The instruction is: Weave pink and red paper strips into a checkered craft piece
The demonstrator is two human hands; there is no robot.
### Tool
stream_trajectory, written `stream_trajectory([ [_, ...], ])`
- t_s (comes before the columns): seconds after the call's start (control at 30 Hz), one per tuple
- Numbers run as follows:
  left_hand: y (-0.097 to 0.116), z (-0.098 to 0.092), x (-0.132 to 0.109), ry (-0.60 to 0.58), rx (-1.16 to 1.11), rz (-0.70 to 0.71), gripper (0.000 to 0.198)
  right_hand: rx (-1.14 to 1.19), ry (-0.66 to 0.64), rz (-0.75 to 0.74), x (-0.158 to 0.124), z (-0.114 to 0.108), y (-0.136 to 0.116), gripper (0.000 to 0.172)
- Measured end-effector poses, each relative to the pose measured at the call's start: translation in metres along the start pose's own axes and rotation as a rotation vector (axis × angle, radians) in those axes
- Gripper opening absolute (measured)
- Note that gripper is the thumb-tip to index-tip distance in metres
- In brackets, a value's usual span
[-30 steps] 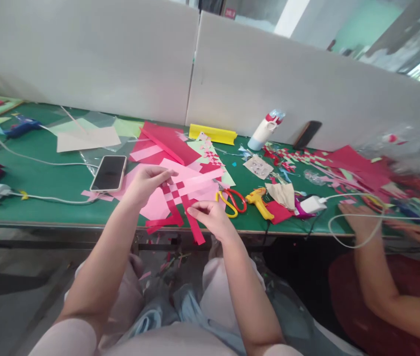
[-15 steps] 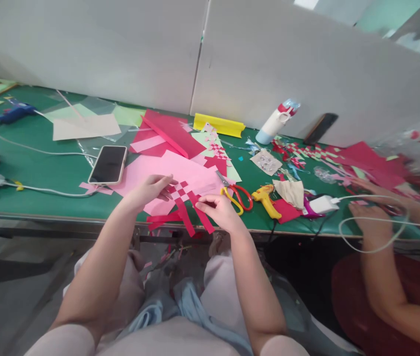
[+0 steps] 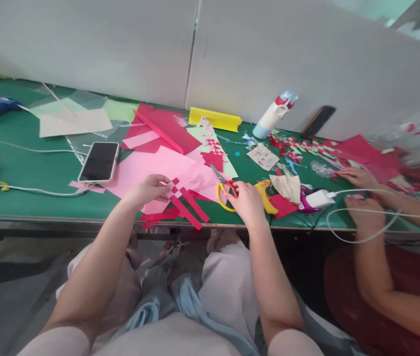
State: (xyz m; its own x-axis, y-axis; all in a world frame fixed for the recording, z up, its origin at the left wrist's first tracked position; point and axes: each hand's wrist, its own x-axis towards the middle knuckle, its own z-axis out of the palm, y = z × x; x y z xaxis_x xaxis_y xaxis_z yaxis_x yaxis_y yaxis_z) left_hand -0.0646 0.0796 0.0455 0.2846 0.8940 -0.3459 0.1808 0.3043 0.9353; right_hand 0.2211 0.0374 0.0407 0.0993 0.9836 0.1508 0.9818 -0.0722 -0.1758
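Observation:
Between the fingers of my left hand [image 3: 153,190] is a small woven piece of red and pink paper strips [image 3: 176,188], checkered at the top, with loose red strips hanging toward the table's front edge. My right hand [image 3: 247,201] has its fingers on the red handle of a pair of scissors [image 3: 220,174]. The scissors have one red and one yellow handle loop, and their blades point away and to the left. Pink paper sheets [image 3: 147,165] lie beneath and behind the woven piece. Loose red strips [image 3: 160,215] rest at the front edge.
A phone [image 3: 99,162] lies to the left on the green table [image 3: 28,198]. Right of my hand are a yellow glue gun [image 3: 267,199] and a white charger [image 3: 321,199]. A bottle [image 3: 273,116] stands at the back. Another person's hands [image 3: 361,198] work at the right.
My right hand has left the red strips and moved right onto the scissors handle. My left hand still holds the woven paper. The whole view has shifted slightly.

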Motion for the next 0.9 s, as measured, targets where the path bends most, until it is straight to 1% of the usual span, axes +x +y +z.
stream_trajectory([
  [0.07, 0.0, 0.001, 0.001, -0.004, 0.012, -0.005, 0.028, -0.075, -0.063, 0.017, -0.001, 0.002, 0.006, 0.037],
  [0.17, 0.001, 0.004, 0.001, -0.01, 0.018, -0.002, 0.024, -0.089, -0.13, 0.021, -0.002, 0.005, 0.007, 0.037],
  [0.37, 0.004, 0.007, 0.004, -0.035, 0.055, 0.032, 0.02, -0.108, -0.174, 0.04, 0.003, 0.004, 0.001, 0.035],
  [0.5, 0.003, 0.009, 0.007, -0.033, 0.049, 0.047, 0.025, -0.065, -0.157, 0.058, 0.006, 0.006, -0.001, 0.042],
  [0.6, 0.002, 0.01, 0.008, -0.041, 0.031, 0.058, 0.029, 0.092, -0.128, 0.095, 0.005, 0.008, 0.004, 0.046],
  [0.73, 0.002, 0.012, 0.01, -0.051, 0.039, 0.083, 0.028, 0.361, -0.132, 0.156, -0.002, 0.007, 0.024, 0.057],
  [0.8, 0.003, 0.013, 0.011, -0.039, 0.039, 0.1, 0.028, 0.495, -0.143, 0.134, -0.006, 0.005, 0.036, 0.057],
  [0.9, 0.003, 0.013, 0.012, 0.008, 0.016, 0.144, 0.031, 0.757, -0.198, 0.037, -0.013, -0.001, 0.051, 0.055],
])
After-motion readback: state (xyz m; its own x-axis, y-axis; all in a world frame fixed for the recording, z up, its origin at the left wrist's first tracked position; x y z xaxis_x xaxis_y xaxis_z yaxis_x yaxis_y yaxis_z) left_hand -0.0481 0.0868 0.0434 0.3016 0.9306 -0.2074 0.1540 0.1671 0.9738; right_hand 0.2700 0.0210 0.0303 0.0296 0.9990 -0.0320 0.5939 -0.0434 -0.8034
